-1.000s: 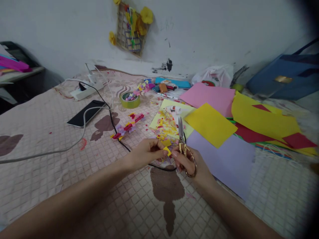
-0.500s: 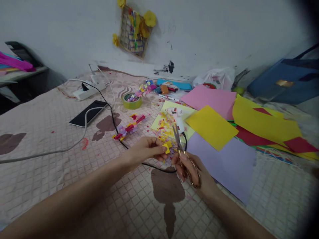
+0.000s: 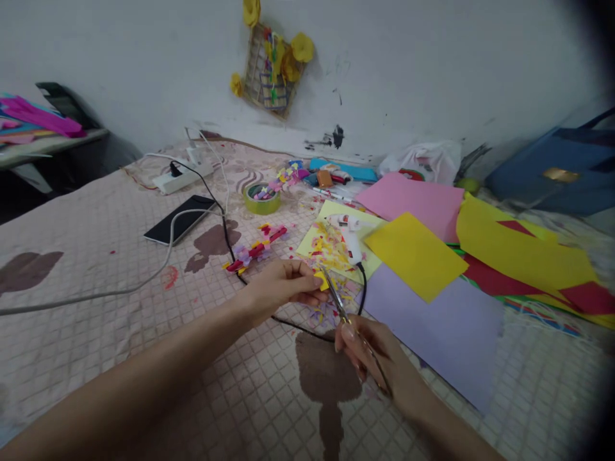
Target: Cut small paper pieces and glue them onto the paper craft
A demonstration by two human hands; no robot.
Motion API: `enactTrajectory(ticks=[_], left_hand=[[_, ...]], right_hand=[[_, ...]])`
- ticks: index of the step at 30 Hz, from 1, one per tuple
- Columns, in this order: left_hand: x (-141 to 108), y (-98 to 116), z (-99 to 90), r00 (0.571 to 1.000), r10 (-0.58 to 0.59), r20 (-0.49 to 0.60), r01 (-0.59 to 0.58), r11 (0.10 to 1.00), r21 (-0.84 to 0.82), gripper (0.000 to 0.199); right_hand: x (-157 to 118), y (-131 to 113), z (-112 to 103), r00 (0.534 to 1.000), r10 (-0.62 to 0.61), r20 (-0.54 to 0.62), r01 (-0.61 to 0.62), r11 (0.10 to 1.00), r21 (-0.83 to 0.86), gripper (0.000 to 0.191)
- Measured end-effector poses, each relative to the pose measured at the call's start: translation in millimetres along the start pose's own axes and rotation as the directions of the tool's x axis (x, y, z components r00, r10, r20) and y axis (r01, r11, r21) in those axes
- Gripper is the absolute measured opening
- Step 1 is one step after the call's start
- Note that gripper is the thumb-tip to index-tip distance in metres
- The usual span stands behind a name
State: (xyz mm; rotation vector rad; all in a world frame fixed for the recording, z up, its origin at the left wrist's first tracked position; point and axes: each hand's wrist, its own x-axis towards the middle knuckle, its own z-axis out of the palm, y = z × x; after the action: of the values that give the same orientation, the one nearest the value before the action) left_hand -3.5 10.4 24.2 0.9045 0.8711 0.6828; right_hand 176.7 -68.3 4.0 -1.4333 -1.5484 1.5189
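Note:
Between its thumb and fingers, my left hand [image 3: 283,287] pinches a small yellow paper piece [image 3: 321,280]. My right hand [image 3: 372,349] grips gold-handled scissors [image 3: 342,312], whose blades reach the right edge of that piece. Beyond the hands, yellow and pink paper scraps [image 3: 329,246] lie on a pale yellow sheet [image 3: 314,227], with a white glue gun [image 3: 352,240] on it. A red stick with purple and yellow paper bits [image 3: 257,250] rests behind my left hand.
A black phone [image 3: 180,219], a power strip [image 3: 182,178] and a tape roll [image 3: 262,198] are at the back left. Yellow [image 3: 417,256], purple [image 3: 437,333] and pink [image 3: 413,202] sheets lie on the right. A black cable [image 3: 298,328] runs behind both hands.
My right hand has turned the scissors, and their blades have come left and down to the yellow piece. My left hand still holds the piece. The view has shifted slightly.

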Motion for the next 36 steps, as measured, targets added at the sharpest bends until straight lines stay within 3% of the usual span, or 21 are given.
enactTrajectory(ticks=[36], left_hand=[[3.3,-2.4,-1.8,1.000,0.021,0.011,-0.021,0.999,-0.029,0.020]], right_hand=[[1.4,1.2,-0.3,0.996,-0.074,-0.054,0.064,0.984,-0.165,0.044]])
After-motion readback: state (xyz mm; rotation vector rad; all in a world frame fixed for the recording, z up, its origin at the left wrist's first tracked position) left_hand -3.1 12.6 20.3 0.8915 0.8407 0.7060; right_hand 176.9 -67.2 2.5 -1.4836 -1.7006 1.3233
